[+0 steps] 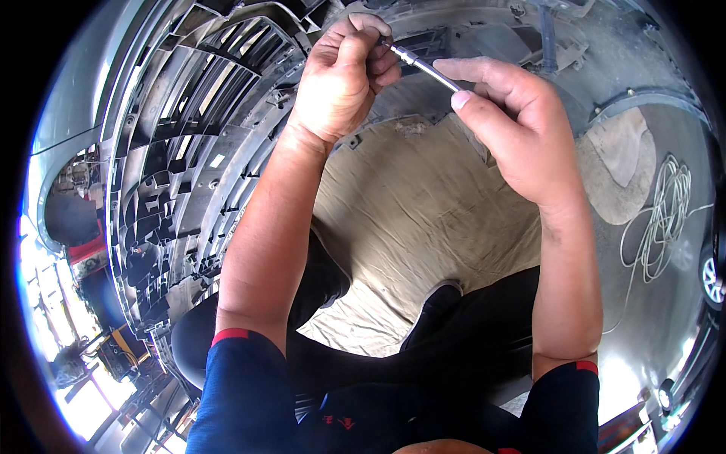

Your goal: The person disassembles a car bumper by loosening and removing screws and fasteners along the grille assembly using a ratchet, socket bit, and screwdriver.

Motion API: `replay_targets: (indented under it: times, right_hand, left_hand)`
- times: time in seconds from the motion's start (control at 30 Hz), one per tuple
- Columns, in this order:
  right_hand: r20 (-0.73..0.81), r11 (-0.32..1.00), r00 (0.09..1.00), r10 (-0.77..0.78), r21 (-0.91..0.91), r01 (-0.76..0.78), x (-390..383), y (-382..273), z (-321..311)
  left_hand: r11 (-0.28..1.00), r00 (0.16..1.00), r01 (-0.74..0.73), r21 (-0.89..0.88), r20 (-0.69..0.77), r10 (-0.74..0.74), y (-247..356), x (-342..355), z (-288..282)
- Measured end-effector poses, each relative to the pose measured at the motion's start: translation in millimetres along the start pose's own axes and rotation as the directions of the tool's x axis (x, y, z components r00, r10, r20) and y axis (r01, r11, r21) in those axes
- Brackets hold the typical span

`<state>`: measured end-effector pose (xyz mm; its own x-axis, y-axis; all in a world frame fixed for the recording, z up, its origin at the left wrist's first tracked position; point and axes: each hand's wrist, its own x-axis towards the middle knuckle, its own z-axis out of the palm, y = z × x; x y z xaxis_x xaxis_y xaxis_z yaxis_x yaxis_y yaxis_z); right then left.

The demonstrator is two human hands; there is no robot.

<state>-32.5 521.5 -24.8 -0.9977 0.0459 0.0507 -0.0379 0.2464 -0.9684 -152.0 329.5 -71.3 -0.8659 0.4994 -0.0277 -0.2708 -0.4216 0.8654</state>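
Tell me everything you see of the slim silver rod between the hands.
The slim silver rod looks like shiny metal: straight and narrow, with thicker, stepped sections toward its upper-left end. It slants down to the right, above the tan cloth. Its upper-left tip meets the left hand's fingers; its lower end reaches the right hand's thumb, beyond which nothing shows.

White glare [91, 401] rims our workshop's grey floor [658, 318].
We see a wrinkled tan cloth [423, 197] spread across the floor at the centre of the frame, and a pale coiled cable [659, 240] lying loosely at the right. A silver-spoked car wheel [711, 280] stands at the far right edge. Strong light washes out the lower left, around dark cluttered equipment [117, 356] too small to tell apart, and shines off the floor at lower right.
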Motion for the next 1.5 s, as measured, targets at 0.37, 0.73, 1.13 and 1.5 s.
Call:
replay_targets:
  times: [0.37,0.73,1.13,1.5]
  right_hand:
    - [-0.142,0.941,0.959,-0.245,-0.273,0.2,3.2,8.0,16.7]
    - [0.054,0.945,0.987,-0.153,0.3,0.13,22.1,22.9,11.2]
    - [-0.165,0.975,0.969,-0.186,0.087,0.202,60.2,31.3,18.3]
    - [-0.169,0.974,0.967,-0.192,0.085,0.209,72.7,29.4,15.8]
  left_hand:
    - [0.997,0.998,0.043,0.069,0.036,-0.046,4.4,18.3,2.2]
    - [0.829,0.978,0.037,-0.558,-0.149,-0.143,-29.4,49.5,20.1]
    - [0.777,0.977,0.001,-0.63,-0.164,-0.134,-26.8,77.0,10.3]
    - [0.717,0.965,0.0,-0.697,-0.188,-0.182,-24.6,88.1,8.5]
